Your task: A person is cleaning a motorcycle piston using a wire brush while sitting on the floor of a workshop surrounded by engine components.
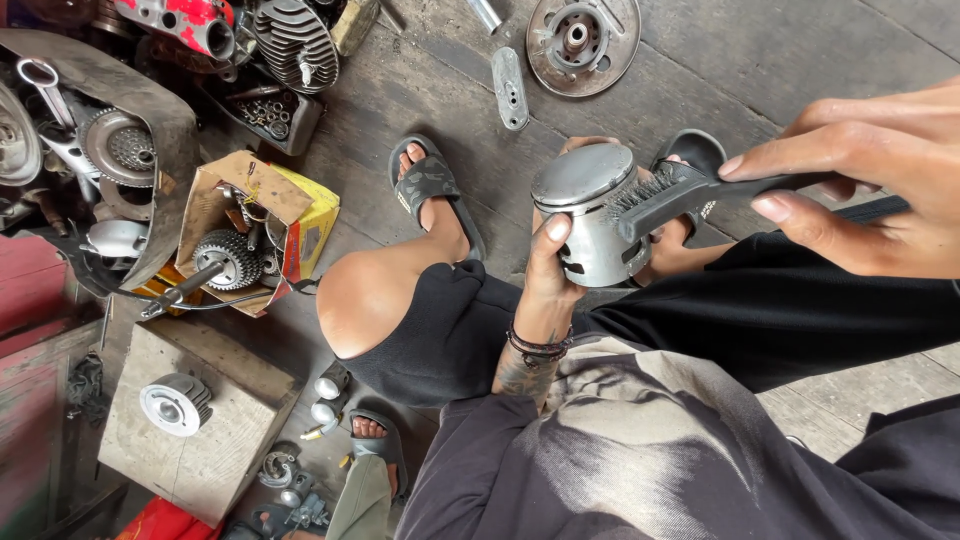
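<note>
L hand (550, 275) wraps the grey piston (590, 215), fingers pressed round its skirt, held over the knees. R hand (860, 180) pinches the black wire brush (690, 190), bristles at the crown edge. Best w/ short strokes, turning piston, firm grip.

Piston (590, 215): dull silver-grey metal. Brush (700, 190): black handle, dark grey bristles. Sandals (430, 185): black. Shorts (450, 330): black. Cardboard box (300, 215): brown with yellow and red print. Floor (780, 50): weathered grey planks. Engine cover (190, 20): red, chipped.
</note>
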